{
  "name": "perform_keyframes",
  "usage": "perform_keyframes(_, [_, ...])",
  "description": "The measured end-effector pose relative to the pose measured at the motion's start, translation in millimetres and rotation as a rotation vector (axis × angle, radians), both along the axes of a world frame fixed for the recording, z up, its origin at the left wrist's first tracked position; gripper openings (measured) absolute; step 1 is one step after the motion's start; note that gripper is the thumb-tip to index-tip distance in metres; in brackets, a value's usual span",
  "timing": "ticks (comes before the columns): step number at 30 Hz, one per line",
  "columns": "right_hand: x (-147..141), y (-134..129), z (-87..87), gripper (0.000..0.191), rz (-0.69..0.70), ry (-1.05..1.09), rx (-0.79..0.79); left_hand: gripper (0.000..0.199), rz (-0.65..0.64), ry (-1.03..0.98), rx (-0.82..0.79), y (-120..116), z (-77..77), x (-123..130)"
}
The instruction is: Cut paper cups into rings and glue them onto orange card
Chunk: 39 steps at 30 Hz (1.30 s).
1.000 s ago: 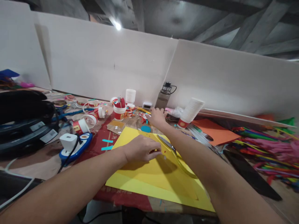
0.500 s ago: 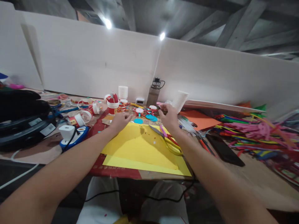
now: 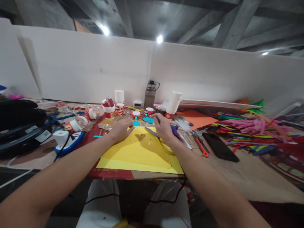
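Note:
My left hand [image 3: 120, 129] is over the left back corner of the yellow paper [image 3: 137, 152], beside a blue paper disc [image 3: 136, 123]; its fingers are bent and whatever they touch is hidden. My right hand [image 3: 162, 126] hovers at the paper's right back side, near several overlapping blue discs [image 3: 147, 119], its thumb and fingers apart and nothing seen between them. Scissors with yellow handles [image 3: 166, 148] lie on the paper, partly behind my right wrist. Two small red and white round pieces [image 3: 149, 110] sit behind the discs.
Stacked paper cups [image 3: 174, 103], a dark bottle [image 3: 150, 95] and a cup of red items [image 3: 109, 110] stand at the back. Right: orange paper [image 3: 196, 119], a phone [image 3: 220, 147], colourful pipe cleaners [image 3: 254, 126]. Left: a blue and white power strip [image 3: 70, 144].
The view has shifted slightly to the right. My right hand has moved left and down, away from the cup stack, and the cup's red base now shows. My left hand has drawn slightly nearer the paper.

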State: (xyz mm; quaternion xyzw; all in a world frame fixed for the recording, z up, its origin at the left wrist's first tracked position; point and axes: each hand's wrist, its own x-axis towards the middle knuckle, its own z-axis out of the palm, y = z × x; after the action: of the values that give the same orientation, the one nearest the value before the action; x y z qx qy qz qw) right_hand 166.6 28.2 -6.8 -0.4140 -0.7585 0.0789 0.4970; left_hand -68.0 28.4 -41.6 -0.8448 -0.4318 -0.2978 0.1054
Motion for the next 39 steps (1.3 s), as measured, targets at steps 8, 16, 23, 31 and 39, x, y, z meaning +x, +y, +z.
perform_keyframes(8, [-26.6,-21.2,-10.2,0.03,0.38,-0.632,-0.017,0.015,-0.059,0.097,0.115,-9.8,0.7,10.2])
perform_keyframes(16, [-24.8,-27.1,-2.7,0.039,0.294,-0.753,0.005,0.029,-0.078,-0.058,0.014,1.7,-4.5,0.7])
perform_keyframes(23, [-31.4,-39.6,-1.9,0.038,0.317,-0.778,0.01,0.026,-0.104,-0.056,-0.052,2.0,-9.9,0.9])
perform_keyframes(31, [-34.8,-47.1,-2.8,0.037,0.348,-0.827,0.048,0.015,-0.024,-0.111,-0.03,0.1,-9.3,4.7])
perform_keyframes(39, [-40.8,-57.1,-3.5,0.036,0.437,-0.87,0.028,0.014,-0.043,-0.122,-0.122,1.3,-7.1,4.2])
